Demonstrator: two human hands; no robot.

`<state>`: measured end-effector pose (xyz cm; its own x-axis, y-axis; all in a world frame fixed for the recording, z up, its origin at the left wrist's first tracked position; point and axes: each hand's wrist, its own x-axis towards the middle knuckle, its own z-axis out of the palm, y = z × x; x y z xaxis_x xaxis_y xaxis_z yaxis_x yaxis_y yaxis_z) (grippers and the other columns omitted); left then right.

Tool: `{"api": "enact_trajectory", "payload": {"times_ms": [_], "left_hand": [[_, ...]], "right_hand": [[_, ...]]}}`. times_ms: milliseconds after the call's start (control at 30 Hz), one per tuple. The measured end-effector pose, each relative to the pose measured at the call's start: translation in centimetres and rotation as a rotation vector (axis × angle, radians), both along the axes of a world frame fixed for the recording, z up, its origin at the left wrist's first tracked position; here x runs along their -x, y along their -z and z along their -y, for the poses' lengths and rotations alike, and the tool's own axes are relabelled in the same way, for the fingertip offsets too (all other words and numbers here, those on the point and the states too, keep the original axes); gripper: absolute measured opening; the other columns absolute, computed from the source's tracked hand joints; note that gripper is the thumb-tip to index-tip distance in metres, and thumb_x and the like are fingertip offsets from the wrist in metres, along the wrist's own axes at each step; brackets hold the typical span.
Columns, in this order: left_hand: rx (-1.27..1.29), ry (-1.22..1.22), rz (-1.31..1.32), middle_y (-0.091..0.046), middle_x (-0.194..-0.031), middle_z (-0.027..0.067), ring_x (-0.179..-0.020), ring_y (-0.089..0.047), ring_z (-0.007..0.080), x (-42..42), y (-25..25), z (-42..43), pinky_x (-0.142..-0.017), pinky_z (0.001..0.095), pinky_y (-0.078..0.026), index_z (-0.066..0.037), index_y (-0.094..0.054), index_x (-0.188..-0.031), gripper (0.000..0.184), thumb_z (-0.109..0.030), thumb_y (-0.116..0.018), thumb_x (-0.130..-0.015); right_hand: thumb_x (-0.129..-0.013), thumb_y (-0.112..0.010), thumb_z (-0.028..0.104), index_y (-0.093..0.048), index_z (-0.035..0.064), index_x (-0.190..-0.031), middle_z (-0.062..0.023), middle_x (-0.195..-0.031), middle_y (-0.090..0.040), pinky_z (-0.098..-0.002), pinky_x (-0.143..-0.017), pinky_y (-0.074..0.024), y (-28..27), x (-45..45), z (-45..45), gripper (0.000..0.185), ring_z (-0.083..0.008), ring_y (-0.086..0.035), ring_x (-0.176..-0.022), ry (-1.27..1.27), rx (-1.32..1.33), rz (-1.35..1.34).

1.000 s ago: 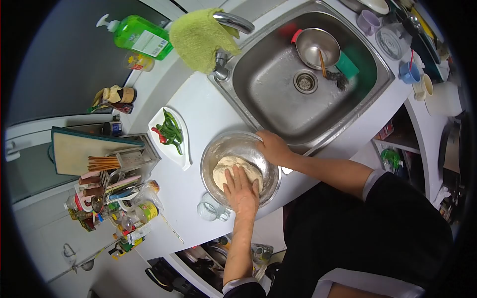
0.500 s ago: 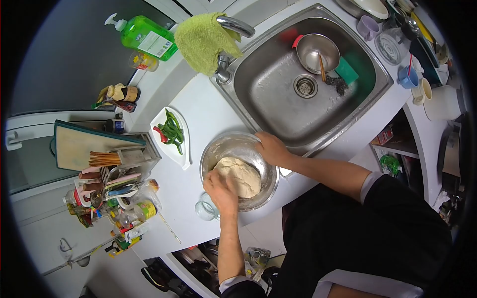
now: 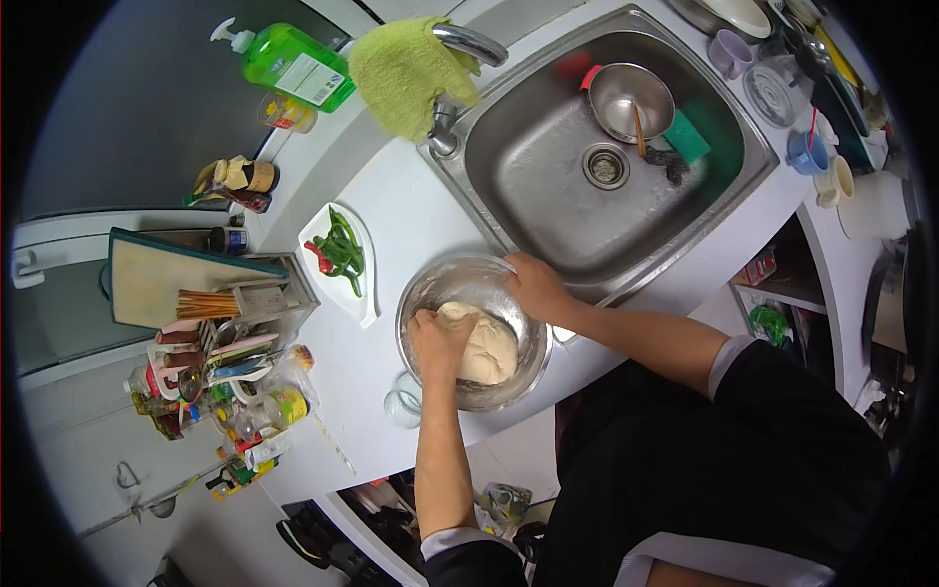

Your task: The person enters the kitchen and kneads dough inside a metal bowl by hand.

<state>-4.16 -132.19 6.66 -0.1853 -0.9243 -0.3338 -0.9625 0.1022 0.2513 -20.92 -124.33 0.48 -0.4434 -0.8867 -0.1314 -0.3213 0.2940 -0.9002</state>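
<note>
A steel mixing bowl (image 3: 533, 367) stands on the white counter by the sink, with a pale lump of dough (image 3: 489, 350) inside. My left hand (image 3: 440, 342) reaches into the bowl, its fingers curled over the dough's far left edge; the fingertips are partly hidden. Gripping the rim on the sink side is my right hand (image 3: 536, 287), fingers closed around it. Close beside the bowl, near my left wrist, is a clear glass cup (image 3: 402, 403). A white dish (image 3: 364, 293) with green and red peppers (image 3: 338, 250) lies behind the bowl.
The sink (image 3: 548, 186) holds a small steel pot (image 3: 618, 110), a green sponge (image 3: 688, 137) and a scrubber. A faucet draped with a green towel (image 3: 401, 73) rises at its edge. Knives, chopsticks (image 3: 207, 304) and a cutting board (image 3: 176, 284) crowd the left; several cups stand right.
My left hand has moved up and left, from the dough's near side onto its far left edge. The dough looks turned and reshaped. My right hand stays on the rim.
</note>
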Motion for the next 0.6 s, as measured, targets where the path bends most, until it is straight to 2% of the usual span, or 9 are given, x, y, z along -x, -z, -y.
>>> {"api": "enact_trajectory", "payload": {"times_ms": [33, 67, 167, 233, 267, 367, 400, 500, 600], "left_hand": [[-0.126, -0.036, -0.017, -0.054, -0.112, 0.0213, -0.114, -0.048, 0.0387, 0.3, -0.5, 0.3, -0.097, 0.0433, -0.041, 0.004, -0.055, -0.114, 0.073, -0.041, -0.083, -0.064], [-0.119, -0.036, -0.019, -0.054, -0.112, 0.0213, -0.114, -0.048, 0.0387, 0.0, -0.4, 0.4, -0.097, 0.0433, -0.041, 0.004, -0.055, -0.114, 0.073, -0.041, -0.083, -0.064], [-0.025, 0.069, -0.187, -0.053, -0.111, 0.0189, -0.112, -0.047, 0.0368, -0.2, -0.2, -0.1, -0.095, 0.0424, -0.041, 0.004, -0.054, -0.117, 0.071, -0.033, -0.085, -0.065], [0.16, 0.275, -0.188, -0.053, -0.107, 0.0176, -0.105, -0.047, 0.0356, 0.3, -2.3, -1.7, -0.094, 0.0422, -0.041, 0.003, -0.055, -0.117, 0.066, -0.023, -0.085, -0.065], [0.158, 0.338, -0.229, -0.052, -0.104, 0.0165, -0.102, -0.047, 0.035, 0.8, -3.6, -2.7, -0.092, 0.0428, -0.041, 0.001, -0.055, -0.116, 0.06, -0.014, -0.084, -0.065], [0.213, 0.38, -0.22, -0.052, -0.108, 0.0174, -0.108, -0.046, 0.0361, 2.5, -5.3, -5.8, -0.092, 0.0425, -0.041, 0.0, -0.056, -0.115, 0.058, -0.007, -0.081, -0.063], [0.325, 0.44, -0.254, -0.051, -0.115, 0.0192, -0.113, -0.044, 0.0381, 2.5, -4.5, -6.5, -0.095, 0.0446, -0.038, -0.001, -0.056, -0.115, 0.057, -0.006, -0.078, -0.062], [0.444, 0.551, -0.188, -0.051, -0.121, 0.0191, -0.116, -0.043, 0.0391, 2.2, -2.2, -6.9, -0.099, 0.0474, -0.034, -0.001, -0.056, -0.114, 0.052, -0.012, -0.075, -0.067], [0.44, 0.482, -0.215, -0.052, -0.121, 0.0175, -0.115, -0.045, 0.0378, 2.5, -1.1, -6.2, -0.098, 0.049, -0.033, -0.002, -0.056, -0.114, 0.049, -0.022, -0.072, -0.072]], "right_hand": [[-0.088, -0.048, 0.014, -0.056, -0.0002, -0.097, -0.0218, -0.102, -0.06, -0.051, -0.085, -0.045, 0.0, -0.1, 0.1, 0.019, -0.0417, -0.058, -0.097, 0.029, 0.022, 0.002], [-0.088, -0.048, 0.014, -0.056, -0.0002, -0.097, -0.0218, -0.102, -0.06, -0.051, -0.085, -0.045, -0.1, -0.1, 0.2, 0.019, -0.0417, -0.058, -0.097, 0.029, 0.028, 0.001], [-0.088, -0.048, 0.014, -0.056, 0.0001, -0.095, -0.0218, -0.101, -0.06, -0.0515, -0.084, -0.0448, -0.7, 0.5, 0.2, 0.017, -0.042, -0.058, -0.096, -0.009, -0.083, 0.003], [-0.088, -0.048, 0.014, -0.056, 0.0, -0.097, -0.0216, -0.102, -0.06, -0.0516, -0.085, -0.0447, -0.5, 0.3, 0.1, 0.018, -0.0421, -0.057, -0.097, -0.013, -0.043, -0.009], [-0.088, -0.048, 0.014, -0.056, 0.0, -0.097, -0.0216, -0.102, -0.06, -0.0516, -0.085, -0.0447, -0.4, 0.2, 0.1, 0.018, -0.0421, -0.057, -0.097, -0.011, -0.046, -0.008], [-0.089, -0.048, 0.014, -0.057, 0.0, -0.1, -0.0218, -0.104, -0.06, -0.0516, -0.085, -0.0448, -0.1, 0.3, 0.1, 0.02, -0.0418, -0.057, -0.099, -0.002, -0.021, -0.009], [-0.089, -0.048, 0.014, -0.057, -0.0001, -0.102, -0.0218, -0.106, -0.06, -0.0512, -0.086, -0.0449, -0.3, 0.5, 0.1, 0.021, -0.0415, -0.057, -0.099, -0.031, -0.043, -0.011], [-0.089, -0.049, 0.015, -0.057, 0.0, -0.104, -0.0218, -0.106, -0.06, -0.0506, -0.086, -0.0453, -0.2, 0.3, 0.1, 0.023, -0.041, -0.057, -0.1, -0.033, -0.033, -0.015], [-0.088, -0.051, 0.016, -0.059, 0.0004, -0.102, -0.0214, -0.103, -0.061, -0.0502, -0.085, -0.0456, -0.1, 0.3, 0.4, 0.023, -0.0404, -0.058, -0.099, -0.029, -0.021, -0.005]]}}
